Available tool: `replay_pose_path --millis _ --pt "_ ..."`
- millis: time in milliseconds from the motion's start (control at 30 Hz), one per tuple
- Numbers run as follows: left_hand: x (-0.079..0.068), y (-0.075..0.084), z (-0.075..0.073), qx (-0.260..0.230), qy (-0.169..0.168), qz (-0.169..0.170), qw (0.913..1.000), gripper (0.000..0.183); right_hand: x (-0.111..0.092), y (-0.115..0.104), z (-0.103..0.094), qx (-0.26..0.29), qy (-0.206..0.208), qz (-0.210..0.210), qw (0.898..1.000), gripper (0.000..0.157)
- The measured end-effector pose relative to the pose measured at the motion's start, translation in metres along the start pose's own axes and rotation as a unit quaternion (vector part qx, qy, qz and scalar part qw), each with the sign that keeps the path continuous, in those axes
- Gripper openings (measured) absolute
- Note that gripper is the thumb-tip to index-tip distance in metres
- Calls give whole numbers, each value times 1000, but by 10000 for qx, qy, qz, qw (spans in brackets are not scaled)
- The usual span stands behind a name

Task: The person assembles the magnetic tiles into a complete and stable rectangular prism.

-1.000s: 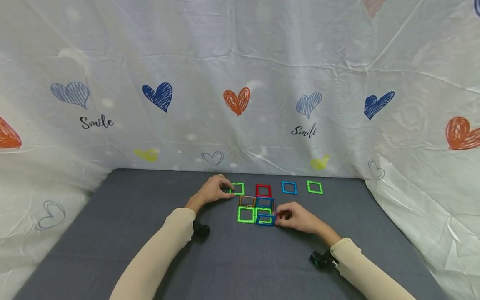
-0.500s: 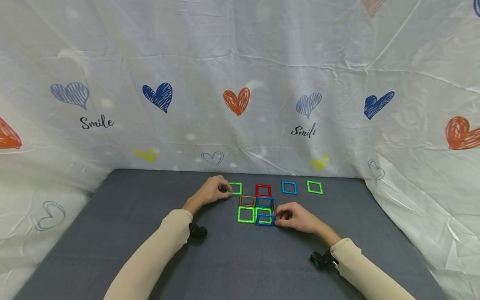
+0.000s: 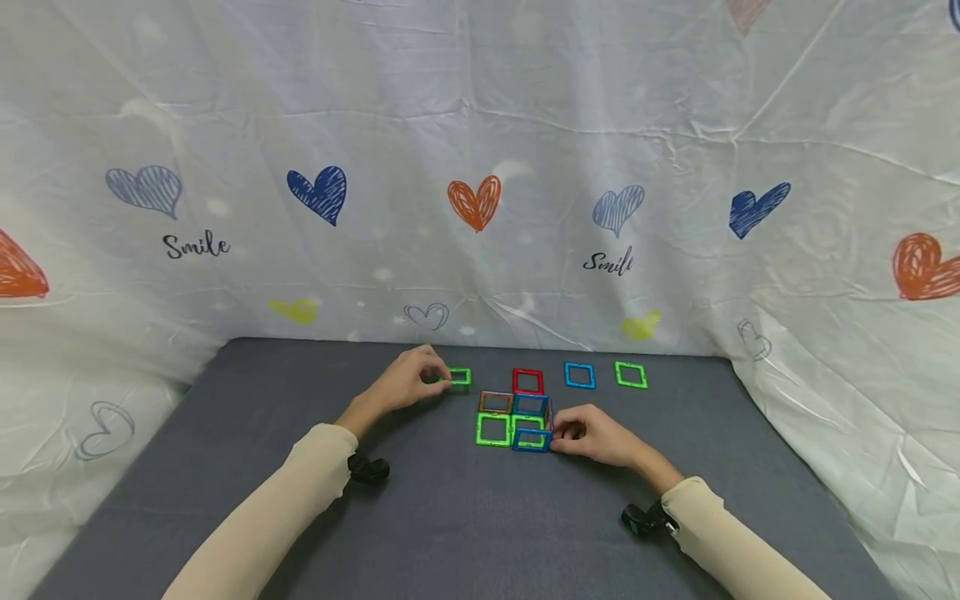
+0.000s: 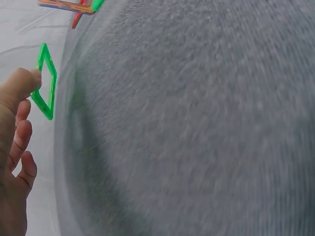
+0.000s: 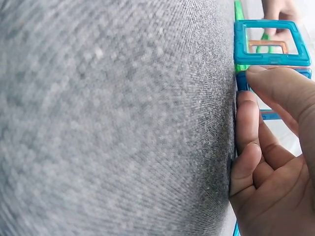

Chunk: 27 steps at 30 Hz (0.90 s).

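My left hand (image 3: pixel 403 382) holds a green square magnetic tile (image 4: pixel 53 81) by one edge, thumb against the frame, above the back left of the table. Toward the middle, a small structure of magnetic tiles stands on the cloth. Two green tiles (image 3: pixel 493 444) lie flat as its base. An orange-brown tile (image 3: pixel 497 393) and a blue tile stand along its back, and another blue tile (image 5: pixel 240 42) stands at the front. My right hand (image 3: pixel 598 437) grips the structure's right side wall, thumb at the tile's edge, other fingers curled; most of that wall is hidden behind the fingers.
Behind the structure, a red tile (image 3: pixel 528 392), a light blue tile (image 3: pixel 580 386) and a green tile (image 3: pixel 632 385) lie in a row. A white curtain (image 3: pixel 390 275) with printed hearts hangs along the grey table's (image 3: pixel 480 533) back edge.
My left hand has moved left with the green tile, which now looks flatter in the head view. My right hand and the structure have stayed in place.
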<state>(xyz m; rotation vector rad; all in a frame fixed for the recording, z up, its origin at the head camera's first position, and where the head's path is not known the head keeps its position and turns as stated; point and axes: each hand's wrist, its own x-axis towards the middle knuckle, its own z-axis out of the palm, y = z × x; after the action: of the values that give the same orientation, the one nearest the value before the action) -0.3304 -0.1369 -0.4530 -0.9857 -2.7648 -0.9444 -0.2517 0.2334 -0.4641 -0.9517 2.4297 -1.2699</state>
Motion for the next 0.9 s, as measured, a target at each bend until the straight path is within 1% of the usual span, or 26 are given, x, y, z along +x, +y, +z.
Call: replay_pose_path --millis 133,433,600,900 --pt "-4 0 -9 80 166 183 9997 5 -1 -1 0 31 -7 5 10000 5" --pt "-13 0 -26 75 345 324 9988 8 0 0 0 39 7 26 10000 6" --pt "-18 -2 -29 -33 474 473 9978 5 -1 2 0 28 15 13 10000 6" --pt "-29 -6 -32 -128 572 603 9965 7 -1 1 0 42 24 24 10000 6"
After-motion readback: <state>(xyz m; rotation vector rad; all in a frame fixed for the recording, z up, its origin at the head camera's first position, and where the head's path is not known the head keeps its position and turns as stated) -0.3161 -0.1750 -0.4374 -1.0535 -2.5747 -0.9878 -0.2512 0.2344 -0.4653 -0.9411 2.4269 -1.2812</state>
